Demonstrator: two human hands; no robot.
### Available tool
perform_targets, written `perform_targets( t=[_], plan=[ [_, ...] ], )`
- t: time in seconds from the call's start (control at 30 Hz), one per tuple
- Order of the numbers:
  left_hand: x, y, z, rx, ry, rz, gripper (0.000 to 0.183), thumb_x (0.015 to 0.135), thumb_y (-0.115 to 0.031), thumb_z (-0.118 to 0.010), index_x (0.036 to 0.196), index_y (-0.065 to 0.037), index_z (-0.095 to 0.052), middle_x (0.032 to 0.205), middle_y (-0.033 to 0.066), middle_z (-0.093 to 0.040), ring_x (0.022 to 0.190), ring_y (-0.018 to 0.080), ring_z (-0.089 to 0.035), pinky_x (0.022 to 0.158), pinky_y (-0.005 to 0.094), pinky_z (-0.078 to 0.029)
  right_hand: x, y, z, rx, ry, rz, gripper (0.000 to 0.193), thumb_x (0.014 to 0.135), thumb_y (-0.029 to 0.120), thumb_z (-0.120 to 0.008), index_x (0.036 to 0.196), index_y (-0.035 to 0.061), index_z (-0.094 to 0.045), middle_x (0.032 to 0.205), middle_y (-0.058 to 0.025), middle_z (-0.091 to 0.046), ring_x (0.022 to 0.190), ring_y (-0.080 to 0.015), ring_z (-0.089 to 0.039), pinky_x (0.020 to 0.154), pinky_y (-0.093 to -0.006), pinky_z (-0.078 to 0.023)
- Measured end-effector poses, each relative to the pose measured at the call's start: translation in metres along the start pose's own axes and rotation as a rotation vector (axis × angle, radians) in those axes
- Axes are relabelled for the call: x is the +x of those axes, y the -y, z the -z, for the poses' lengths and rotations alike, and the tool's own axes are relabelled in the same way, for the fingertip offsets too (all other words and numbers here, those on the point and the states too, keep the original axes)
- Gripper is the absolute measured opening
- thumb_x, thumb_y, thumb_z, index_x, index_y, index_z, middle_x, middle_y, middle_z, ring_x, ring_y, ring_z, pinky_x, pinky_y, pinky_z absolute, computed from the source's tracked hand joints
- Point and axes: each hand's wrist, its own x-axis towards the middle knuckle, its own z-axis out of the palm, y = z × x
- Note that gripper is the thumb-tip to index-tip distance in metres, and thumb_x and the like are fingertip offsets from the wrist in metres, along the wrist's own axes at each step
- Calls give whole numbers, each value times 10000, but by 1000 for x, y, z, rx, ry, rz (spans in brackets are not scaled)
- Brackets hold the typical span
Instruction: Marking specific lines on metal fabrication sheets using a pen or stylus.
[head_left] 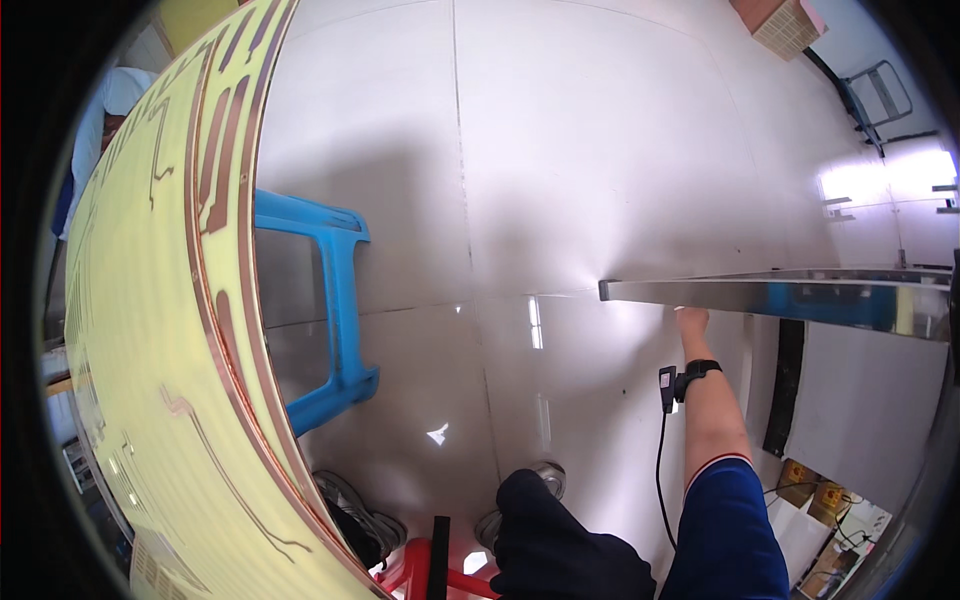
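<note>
A large pale yellow panel (pixel 150 330) with copper-brown lines, like a circuit board, fills the left side and curves close in front of me. My left hand does not show. On the right, my bare right forearm reaches forward from a dark blue sleeve. My right hand (pixel 692 320) is just below a shiny metal edge (pixel 780 292), which hides its fingers, so I cannot make out what it touches. A black strap with a small dark device (pixel 668 388) sits on that wrist, and a cable hangs from it.
A blue plastic stool (pixel 345 300) stands beside the panel on the pale tiled floor (pixel 560 150). Part of a red stool (pixel 415 570) and shoes (pixel 365 520) show below. A folding trolley (pixel 880 100) and a box (pixel 780 28) are at far right; small boxes (pixel 815 490) lie lower right.
</note>
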Motion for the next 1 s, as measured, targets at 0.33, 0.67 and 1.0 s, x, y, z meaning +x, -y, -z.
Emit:
perform_targets(
  t=[0.33, 0.67, 1.0],
  plan=[
    [6, 12, 0, -76, 76, -1, 631, 919, -418, -529, 1356, 17, -392, 1317, 217, -461, 1117, 334, -504, 946, 444, -445, -78, 45, 2, 75, 67, 36, 176, 921, 141, -477, 981, 31, -600, 1110, -228, -600, 1086, -374, -556, 876, -438, -447],
    [19, 30, 23, -102, 119, 6, 565, 942, -411, -482, 1342, -17, -418, 1337, 177, -463, 1154, 330, -485, 963, 460, -431, -140, 54, 19, 249, -192, 6, 56, 904, 87, -522, 921, 44, -554, 954, -179, -598, 918, -361, -565, 826, -427, -450],
    [24, 37, 26, 74, -1, -50, 603, 955, -434, -460, 1311, 52, -439, 1317, 225, -483, 1138, 332, -503, 973, 444, -418, -119, 28, 21, 305, -5, -110, 158, 809, 138, -690, 923, 84, -595, 867, -102, -591, 830, -300, -583, 732, -404, -471]
  ],
)
